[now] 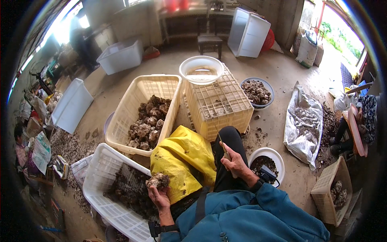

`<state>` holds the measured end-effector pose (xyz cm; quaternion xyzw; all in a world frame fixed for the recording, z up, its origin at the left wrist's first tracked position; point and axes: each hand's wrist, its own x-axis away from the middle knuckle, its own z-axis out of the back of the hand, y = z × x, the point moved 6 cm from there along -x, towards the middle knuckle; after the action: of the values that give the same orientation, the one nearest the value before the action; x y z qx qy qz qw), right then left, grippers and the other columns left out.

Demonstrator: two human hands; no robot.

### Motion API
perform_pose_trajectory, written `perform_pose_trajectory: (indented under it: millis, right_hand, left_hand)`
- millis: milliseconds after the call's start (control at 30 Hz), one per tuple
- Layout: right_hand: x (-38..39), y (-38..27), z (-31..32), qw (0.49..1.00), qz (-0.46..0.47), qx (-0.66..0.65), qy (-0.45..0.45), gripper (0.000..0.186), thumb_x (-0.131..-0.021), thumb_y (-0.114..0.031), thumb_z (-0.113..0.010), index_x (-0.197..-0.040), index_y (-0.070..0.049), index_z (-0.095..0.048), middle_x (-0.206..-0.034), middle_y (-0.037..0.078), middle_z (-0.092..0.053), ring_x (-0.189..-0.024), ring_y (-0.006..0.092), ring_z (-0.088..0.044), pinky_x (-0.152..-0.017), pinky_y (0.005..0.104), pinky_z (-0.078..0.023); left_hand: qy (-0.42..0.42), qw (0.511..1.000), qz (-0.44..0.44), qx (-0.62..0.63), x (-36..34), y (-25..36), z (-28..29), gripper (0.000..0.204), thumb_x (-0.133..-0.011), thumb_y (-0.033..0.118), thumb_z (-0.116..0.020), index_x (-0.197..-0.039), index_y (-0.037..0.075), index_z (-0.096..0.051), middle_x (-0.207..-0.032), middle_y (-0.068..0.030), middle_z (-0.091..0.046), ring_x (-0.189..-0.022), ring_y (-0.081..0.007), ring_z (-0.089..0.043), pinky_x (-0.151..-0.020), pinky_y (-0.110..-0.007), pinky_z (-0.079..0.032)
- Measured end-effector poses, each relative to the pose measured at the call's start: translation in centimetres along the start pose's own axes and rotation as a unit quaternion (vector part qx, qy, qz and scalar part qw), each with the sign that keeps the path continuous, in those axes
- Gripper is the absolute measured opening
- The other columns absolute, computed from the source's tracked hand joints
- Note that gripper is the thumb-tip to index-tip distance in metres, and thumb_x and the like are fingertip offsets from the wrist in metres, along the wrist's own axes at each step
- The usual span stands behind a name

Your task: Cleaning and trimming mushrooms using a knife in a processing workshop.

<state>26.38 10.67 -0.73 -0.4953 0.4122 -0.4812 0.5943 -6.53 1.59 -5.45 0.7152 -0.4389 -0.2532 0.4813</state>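
Note:
My left hand (pixel 161 200) is closed round a rough, brown-and-white lumpy clump (pixel 157 181), held over the edge of a white plastic basket (pixel 93 171) with dark, dirt-like bits in it. In my right hand (pixel 238 164) is a thin-bladed knife (pixel 226 153), gripped by its handle above my right thigh with the blade pointing forward. The knife and the clump are apart. A yellow sheet (pixel 185 155), smudged with dirt, lies over my left leg between the hands. Ahead to the left, a cream crate (pixel 172 94) contains many similar clumps (pixel 147 129).
An upside-down cream crate (pixel 219 109) stands ahead, bearing a white basin (pixel 201 82). At my right is a white bucket (pixel 279 161) with dark scraps. Farther right lie a silvery sack (pixel 296 141) and a tilted crate (pixel 322 193). Another person (pixel 365 117) sits at the far right.

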Motion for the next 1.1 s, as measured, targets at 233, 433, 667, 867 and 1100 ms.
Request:
perform_pose_trajectory:
  millis: [233, 433, 667, 867, 1100]
  right_hand:
    - [0.2, -1.0, -0.2, 1.000, -0.016, -0.012, 0.000, 0.065, -0.080, -0.006, -0.053, -0.140, -0.011, -0.028, -0.069, -0.001, -0.045, -0.053, 0.0067, -0.042, -0.049, 0.0207, -0.039]
    - [0.0, -0.7, -0.2, 1.000, -0.006, 0.013, -0.005, 0.065, -0.080, -0.006, -0.053, -0.140, -0.010, -0.027, -0.069, -0.001, -0.046, -0.053, 0.0064, -0.042, -0.049, 0.0203, -0.039]
    - [0.0, -0.5, -0.4, 0.999, 0.007, 0.037, -0.002, 0.064, -0.080, -0.006, -0.053, -0.140, -0.012, -0.028, -0.070, -0.001, -0.048, -0.054, 0.0053, -0.042, -0.049, 0.0194, -0.038]
    - [0.0, -0.8, -0.6, 0.997, 0.015, 0.071, -0.008, 0.067, -0.077, -0.005, -0.053, -0.140, -0.011, -0.029, -0.073, 0.000, -0.050, -0.061, 0.0062, -0.044, -0.057, 0.0198, -0.041]
    - [0.0, -1.6, -0.8, 0.997, 0.016, 0.076, 0.001, 0.067, -0.075, -0.005, -0.053, -0.138, -0.008, -0.030, -0.072, 0.000, -0.048, -0.064, 0.0069, -0.043, -0.064, 0.0206, -0.042]
  left_hand:
    - [0.003, 1.000, -0.007, 0.012, 0.0, 0.4, -0.5, 0.053, -0.088, 0.049, -0.046, -0.122, 0.009, -0.039, -0.112, -0.0107, -0.056, -0.088, -0.0280, -0.063, -0.057, -0.030, -0.053]
    - [0.014, 1.000, 0.004, 0.022, -0.2, -0.2, 0.2, 0.055, -0.087, 0.051, -0.047, -0.123, 0.009, -0.039, -0.110, -0.0102, -0.056, -0.086, -0.0291, -0.063, -0.056, -0.030, -0.053]
    - [0.037, 0.999, -0.013, 0.019, 0.0, 0.4, -0.4, 0.057, -0.087, 0.052, -0.046, -0.124, 0.008, -0.039, -0.111, -0.0100, -0.056, -0.086, -0.0293, -0.063, -0.057, -0.031, -0.052]
    - [0.037, 0.999, 0.017, 0.014, -0.3, -0.4, 0.8, 0.057, -0.088, 0.053, -0.044, -0.123, 0.008, -0.041, -0.110, -0.0106, -0.057, -0.086, -0.0281, -0.063, -0.059, -0.029, -0.051]
    - [0.036, 0.998, 0.037, 0.019, -0.2, -0.2, 0.4, 0.058, -0.087, 0.054, -0.044, -0.123, 0.008, -0.042, -0.108, -0.0110, -0.059, -0.086, -0.0285, -0.064, -0.056, -0.028, -0.052]
